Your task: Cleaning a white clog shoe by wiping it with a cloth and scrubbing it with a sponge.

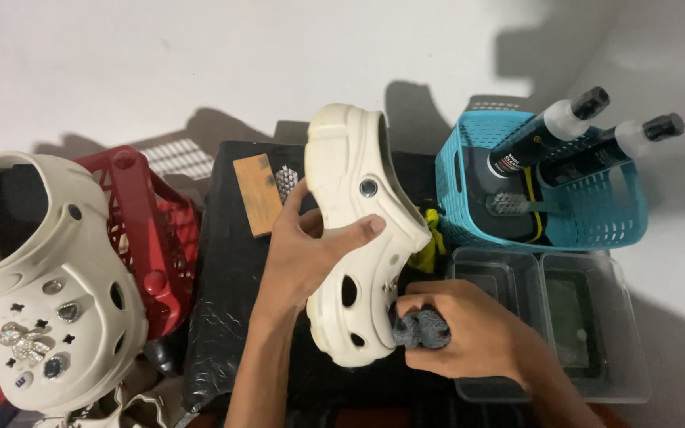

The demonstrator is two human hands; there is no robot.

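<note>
The left hand (303, 254) wraps around the side of a cream clog (362, 230), thumb stretched across its upper, holding it tilted on its side above a black mat (223, 317). The right hand (469, 333), just beside the clog's toe end, is closed around a grey cloth (422, 329) that presses against the clog (near its side holes). Beyond the right hand stands a blue basket (596, 214) with two bottles (549, 131); a clear tray (596, 317) lies beside it.
</note>
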